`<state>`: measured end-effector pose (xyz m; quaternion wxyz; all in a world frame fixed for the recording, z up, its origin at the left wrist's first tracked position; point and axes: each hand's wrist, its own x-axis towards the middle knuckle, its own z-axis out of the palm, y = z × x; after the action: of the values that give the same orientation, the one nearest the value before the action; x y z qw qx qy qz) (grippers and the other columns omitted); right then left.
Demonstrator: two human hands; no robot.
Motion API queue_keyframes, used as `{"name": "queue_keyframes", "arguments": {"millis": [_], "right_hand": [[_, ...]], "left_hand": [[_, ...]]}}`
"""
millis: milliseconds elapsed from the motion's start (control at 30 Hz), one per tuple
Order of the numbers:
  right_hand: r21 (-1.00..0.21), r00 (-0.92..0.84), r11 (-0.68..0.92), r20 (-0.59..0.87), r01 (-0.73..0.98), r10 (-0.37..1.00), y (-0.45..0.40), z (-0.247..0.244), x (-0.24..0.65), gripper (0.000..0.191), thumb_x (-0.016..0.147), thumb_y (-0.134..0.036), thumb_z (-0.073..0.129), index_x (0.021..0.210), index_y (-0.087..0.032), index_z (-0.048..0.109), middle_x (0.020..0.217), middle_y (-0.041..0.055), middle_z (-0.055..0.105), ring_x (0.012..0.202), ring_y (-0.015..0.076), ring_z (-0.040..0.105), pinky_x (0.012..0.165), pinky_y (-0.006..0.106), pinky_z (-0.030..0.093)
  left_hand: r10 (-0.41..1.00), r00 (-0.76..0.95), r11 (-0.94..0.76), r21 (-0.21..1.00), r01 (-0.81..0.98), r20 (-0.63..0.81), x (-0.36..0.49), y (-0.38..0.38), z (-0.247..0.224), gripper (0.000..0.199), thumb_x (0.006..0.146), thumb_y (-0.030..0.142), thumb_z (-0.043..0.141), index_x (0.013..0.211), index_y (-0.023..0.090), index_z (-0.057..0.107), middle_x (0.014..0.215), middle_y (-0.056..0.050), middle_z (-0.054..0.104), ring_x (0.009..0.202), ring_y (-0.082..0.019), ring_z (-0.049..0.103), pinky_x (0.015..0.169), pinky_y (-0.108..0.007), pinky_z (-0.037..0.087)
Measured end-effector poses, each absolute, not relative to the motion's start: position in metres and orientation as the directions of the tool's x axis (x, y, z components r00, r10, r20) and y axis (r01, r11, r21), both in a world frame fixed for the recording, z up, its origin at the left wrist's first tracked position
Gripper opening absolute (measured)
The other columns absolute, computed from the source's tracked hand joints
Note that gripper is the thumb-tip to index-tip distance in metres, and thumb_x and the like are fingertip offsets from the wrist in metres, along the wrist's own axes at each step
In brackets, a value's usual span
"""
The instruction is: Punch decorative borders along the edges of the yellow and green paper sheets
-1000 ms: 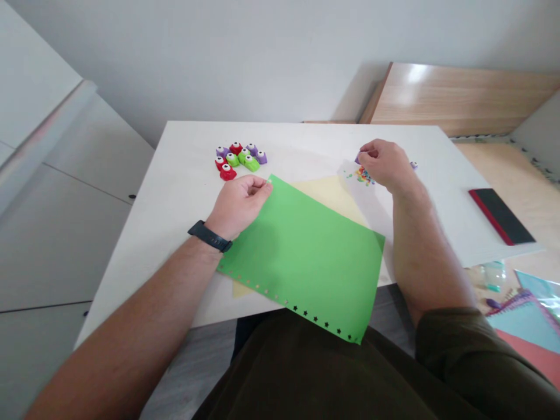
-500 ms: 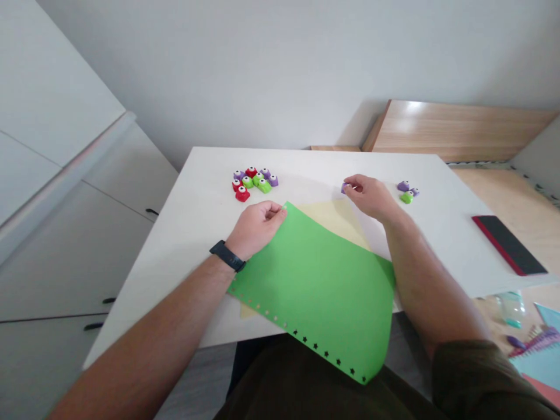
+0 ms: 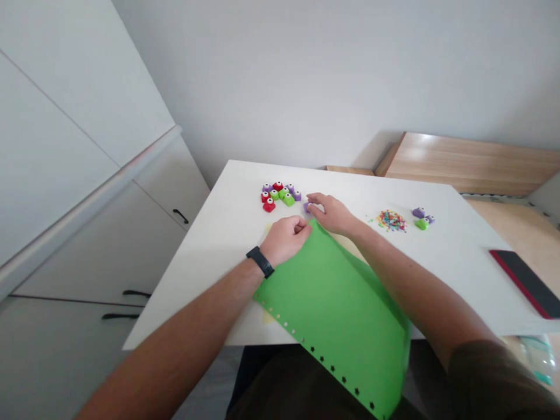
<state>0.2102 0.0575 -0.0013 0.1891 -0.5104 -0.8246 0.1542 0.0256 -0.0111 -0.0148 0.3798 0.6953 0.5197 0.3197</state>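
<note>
Two hands at a white table [image 3: 196,291]. The left hand [image 3: 285,240], wearing a black wristband [image 3: 260,262], is closed, its fingers pinching the far corner of a green paper sheet [image 3: 336,315]. The sheet lies tilted across the near table edge and overhangs it, with a row of small star-shaped holes along its near left side. A pale yellow sheet [image 3: 266,317] shows beneath it. The right hand [image 3: 332,214] is partly closed around a purple paper punch [image 3: 307,207], just right of a cluster of colored punches [image 3: 280,195]. Farther right lie a pile of paper confetti [image 3: 391,220], three more punches [image 3: 420,217] and a black-and-red case [image 3: 525,283].
</note>
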Motion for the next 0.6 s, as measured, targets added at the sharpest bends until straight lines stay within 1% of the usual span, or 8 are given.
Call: {"name": "queue_keyframes", "arguments": {"millis": [33, 100, 167, 267, 467, 600], "right_hand": [[-0.460, -0.434, 0.452, 0.152, 0.764, 0.888, 0.060, 0.000, 0.204, 0.041, 0.099, -0.038, 0.051, 0.136, -0.022, 0.060, 0.131, 0.0076, 0.070, 0.121, 0.0219, 0.063, 0.104, 0.034, 0.045], [-0.445, -0.444, 0.464, 0.155, 0.766, 0.882, 0.064, 0.002, 0.195, 0.041, 0.097, -0.039, 0.055, 0.134, -0.021, 0.061, 0.131, 0.0084, 0.070, 0.118, 0.0227, 0.064, 0.101, 0.035, 0.047], [-0.419, -0.413, 0.437, 0.151, 0.796, 0.898, 0.068, 0.004, 0.192, 0.041, 0.094, -0.039, 0.060, 0.129, -0.019, 0.064, 0.124, 0.0100, 0.072, 0.108, 0.0235, 0.067, 0.095, 0.035, 0.050], [-0.414, -0.375, 0.396, 0.135, 0.819, 0.917, 0.075, 0.004, 0.192, 0.039, 0.091, -0.039, 0.062, 0.123, -0.016, 0.066, 0.113, 0.0102, 0.074, 0.096, 0.0215, 0.069, 0.085, 0.033, 0.052], [-0.414, -0.354, 0.370, 0.116, 0.832, 0.928, 0.088, 0.004, 0.183, 0.038, 0.085, -0.039, 0.068, 0.118, -0.019, 0.068, 0.108, 0.0068, 0.075, 0.091, 0.0193, 0.068, 0.080, 0.030, 0.051], [-0.400, -0.369, 0.372, 0.089, 0.838, 0.925, 0.092, 0.008, 0.173, 0.030, 0.082, -0.040, 0.071, 0.105, -0.021, 0.072, 0.101, 0.0043, 0.076, 0.088, 0.0189, 0.068, 0.077, 0.029, 0.049]], "left_hand": [[0.966, 0.253, -0.176, 0.855, 0.488, 0.054, 0.026, -0.011, -0.015, 0.029, 0.091, 0.045, 0.057, 0.090, 0.020, 0.071, 0.086, -0.004, 0.077, 0.074, -0.019, 0.069, 0.063, -0.027, 0.049], [0.968, 0.243, -0.178, 0.846, 0.502, 0.060, 0.026, -0.011, -0.015, 0.027, 0.091, 0.044, 0.058, 0.088, 0.020, 0.070, 0.085, -0.004, 0.076, 0.073, -0.019, 0.069, 0.062, -0.028, 0.048], [0.969, 0.237, -0.177, 0.847, 0.501, 0.062, 0.026, -0.011, -0.016, 0.026, 0.091, 0.043, 0.058, 0.090, 0.020, 0.070, 0.085, -0.005, 0.076, 0.074, -0.020, 0.069, 0.063, -0.028, 0.048], [0.968, 0.242, -0.183, 0.850, 0.494, 0.067, 0.026, -0.012, -0.016, 0.025, 0.091, 0.042, 0.058, 0.091, 0.020, 0.071, 0.083, -0.004, 0.076, 0.072, -0.020, 0.069, 0.063, -0.029, 0.049], [0.966, 0.253, -0.183, 0.847, 0.498, 0.059, 0.028, -0.013, -0.017, 0.026, 0.092, 0.042, 0.057, 0.090, 0.020, 0.071, 0.083, -0.006, 0.076, 0.073, -0.020, 0.069, 0.064, -0.029, 0.050], [0.965, 0.255, -0.191, 0.844, 0.502, 0.066, 0.028, -0.013, -0.017, 0.025, 0.091, 0.041, 0.057, 0.089, 0.020, 0.071, 0.081, -0.005, 0.075, 0.071, -0.020, 0.068, 0.062, -0.029, 0.049]]}}
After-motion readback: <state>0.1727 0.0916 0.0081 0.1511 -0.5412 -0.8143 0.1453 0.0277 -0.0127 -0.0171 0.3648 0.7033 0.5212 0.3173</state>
